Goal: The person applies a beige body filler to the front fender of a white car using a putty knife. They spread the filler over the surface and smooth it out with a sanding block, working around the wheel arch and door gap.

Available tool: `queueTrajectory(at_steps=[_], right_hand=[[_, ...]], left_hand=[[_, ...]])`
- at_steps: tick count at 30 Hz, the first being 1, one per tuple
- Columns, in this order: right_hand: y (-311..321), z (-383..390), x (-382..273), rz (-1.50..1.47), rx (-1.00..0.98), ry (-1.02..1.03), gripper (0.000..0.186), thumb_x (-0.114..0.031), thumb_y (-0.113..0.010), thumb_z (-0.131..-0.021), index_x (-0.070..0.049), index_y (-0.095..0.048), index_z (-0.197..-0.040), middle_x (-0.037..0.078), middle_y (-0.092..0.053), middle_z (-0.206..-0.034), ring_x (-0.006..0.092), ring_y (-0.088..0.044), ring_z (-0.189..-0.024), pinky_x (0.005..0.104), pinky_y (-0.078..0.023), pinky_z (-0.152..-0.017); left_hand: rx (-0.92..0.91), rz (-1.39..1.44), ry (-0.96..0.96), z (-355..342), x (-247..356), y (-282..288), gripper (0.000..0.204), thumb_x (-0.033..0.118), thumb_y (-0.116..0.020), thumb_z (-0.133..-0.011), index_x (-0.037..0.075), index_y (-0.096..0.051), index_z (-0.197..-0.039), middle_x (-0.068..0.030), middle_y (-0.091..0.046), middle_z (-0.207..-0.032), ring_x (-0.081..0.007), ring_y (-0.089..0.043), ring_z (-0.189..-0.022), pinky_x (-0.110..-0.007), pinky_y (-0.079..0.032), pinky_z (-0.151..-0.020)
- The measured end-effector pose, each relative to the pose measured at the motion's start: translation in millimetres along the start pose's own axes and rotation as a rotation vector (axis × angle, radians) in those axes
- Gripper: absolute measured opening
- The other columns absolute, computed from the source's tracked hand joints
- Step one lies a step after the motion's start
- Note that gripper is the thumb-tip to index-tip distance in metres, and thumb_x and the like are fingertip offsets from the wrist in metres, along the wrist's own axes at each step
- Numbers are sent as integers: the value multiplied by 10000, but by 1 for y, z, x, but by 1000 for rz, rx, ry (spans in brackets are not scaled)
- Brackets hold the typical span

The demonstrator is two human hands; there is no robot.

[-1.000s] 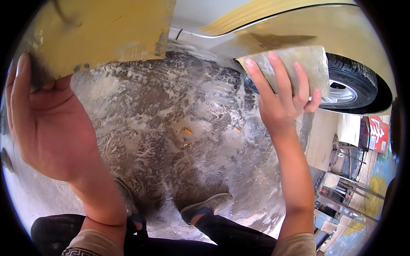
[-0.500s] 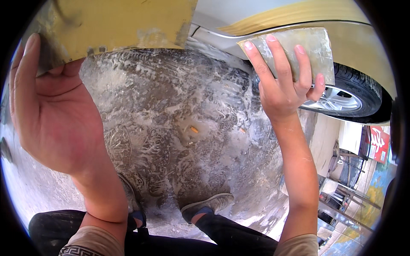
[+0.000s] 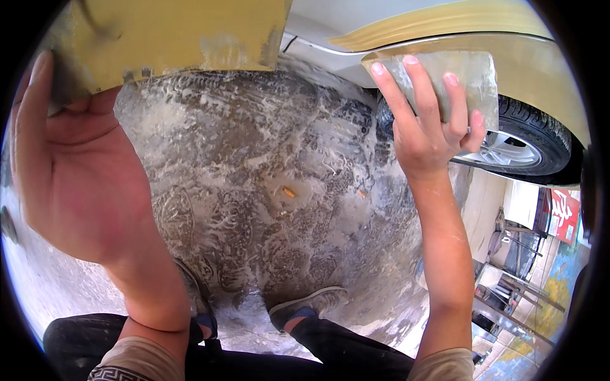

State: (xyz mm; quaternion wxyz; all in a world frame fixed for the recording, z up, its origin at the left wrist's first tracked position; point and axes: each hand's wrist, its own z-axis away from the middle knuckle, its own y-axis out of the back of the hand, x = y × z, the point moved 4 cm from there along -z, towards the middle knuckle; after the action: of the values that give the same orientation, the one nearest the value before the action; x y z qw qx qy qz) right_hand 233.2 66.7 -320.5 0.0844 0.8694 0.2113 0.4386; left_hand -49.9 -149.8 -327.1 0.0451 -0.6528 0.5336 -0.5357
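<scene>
My left hand (image 3: pixel 86 184), palm up at the left, grips the edge of a flat board (image 3: pixel 178 41) coated with yellow body filler. A dark smear marks the board's upper left, and its top runs out of view. At the upper right, my right hand (image 3: pixel 432 130) presses its spread fingers on a flat, rectangular, grey-beige putty spreader (image 3: pixel 473 79); my thumb is hidden behind it. The spreader lies over the car's fender (image 3: pixel 537 60), by the wheel arch. A streaky yellow band of filler (image 3: pixel 438 24) runs along the pale body panel above.
Below the spreader is a car wheel (image 3: pixel 518 149) with a black tyre. The wet, stained floor (image 3: pixel 254 165) has cigarette butts (image 3: pixel 289 192) on it. My shoes (image 3: pixel 311 305) stand at the bottom. Shelving with clutter (image 3: pixel 508 298) and a red sign (image 3: pixel 564 214) are at the right.
My right hand and the spreader have shifted slightly right and down along the fender. My left hand and the board have drifted slightly left.
</scene>
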Motion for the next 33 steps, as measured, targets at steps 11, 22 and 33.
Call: queueTrajectory(at_steps=[11, 22, 33], right_hand=[[-6, 36, 22, 25, 13, 2, 290, -260, -593, -931, -476, -711, -1084, -210, -646, -1157, 129, -469, -1175, 368, -161, -1104], [50, 53, 34, -214, -311, -360, 398, -64, -647, -799, -342, -760, -1060, -49, -652, -1170, 176, -510, -1100, 387, -209, -1038], [80, 27, -23, -2315, 585, -2065, 343, -34, -513, -930, 64, -588, -1250, 187, -597, -1297, 273, -572, -1206, 409, -435, -1039]], left_hand=[[-149, -15, 5, 6, -5, -29, 336, 67, -379, -1018, -98, -596, -1214, -110, -606, -1245, -243, -580, -1153, -403, -424, -1039], [-82, 31, 59, 3, -9, -49, 235, 51, -474, -992, -46, -563, -1186, -144, -649, -1152, -210, -623, -1101, -352, -476, -955], [-245, -163, 568, 33, -46, -93, 236, 39, -585, -955, -12, -476, -1159, -103, -662, -1002, -133, -650, -886, -252, -523, -784]])
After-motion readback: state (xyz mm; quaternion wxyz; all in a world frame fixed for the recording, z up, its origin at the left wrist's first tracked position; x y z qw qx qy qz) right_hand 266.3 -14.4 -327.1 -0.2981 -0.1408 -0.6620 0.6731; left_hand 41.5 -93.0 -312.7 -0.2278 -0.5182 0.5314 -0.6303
